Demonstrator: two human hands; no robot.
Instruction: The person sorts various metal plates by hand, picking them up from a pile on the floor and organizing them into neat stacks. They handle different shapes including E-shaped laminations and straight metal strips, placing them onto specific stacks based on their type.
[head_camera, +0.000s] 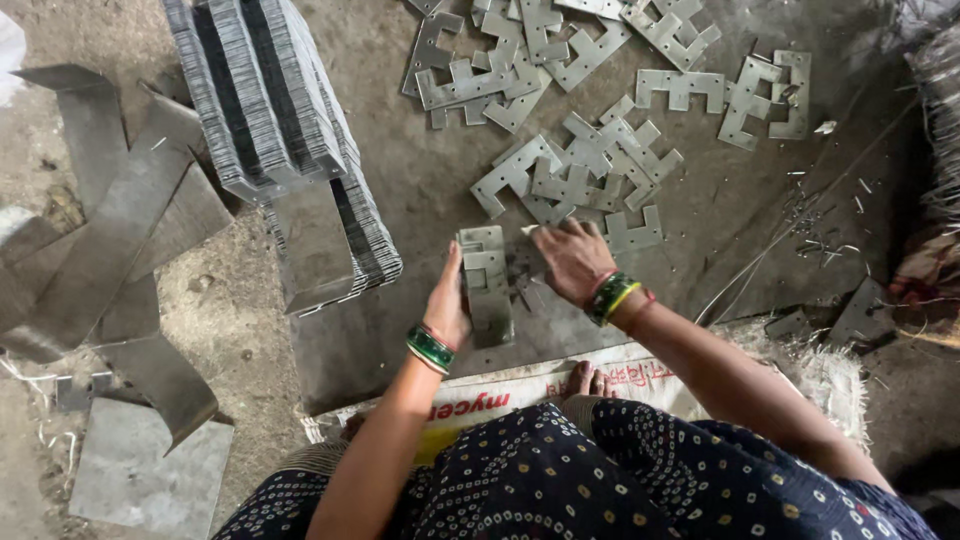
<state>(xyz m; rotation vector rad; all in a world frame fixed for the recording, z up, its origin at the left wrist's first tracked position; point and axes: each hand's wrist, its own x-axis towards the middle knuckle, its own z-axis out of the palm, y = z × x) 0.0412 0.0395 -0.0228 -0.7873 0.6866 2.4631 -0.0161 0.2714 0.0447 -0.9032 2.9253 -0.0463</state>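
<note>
On the grey floor plate (420, 180), head view: left hand (447, 305) set against the left edge of a small stack of E-shaped metal stampings (487, 285), fingers together and pressed flat to its side, thumb hidden. Stack sits just left of frame centre. Right hand (572, 258) at the stack's 3 o'clock, palm down, fingers slightly spread on the plate, touching loose pieces; whether it grips one cannot be told. Scattered loose stampings (580, 170) from 12 to 2 o'clock. Tall bundled stacks of stampings (265, 90) at 10 o'clock. Bent sheet-metal strips (110, 240) at 9 o'clock. Green bangles (430, 347) on both wrists.
</note>
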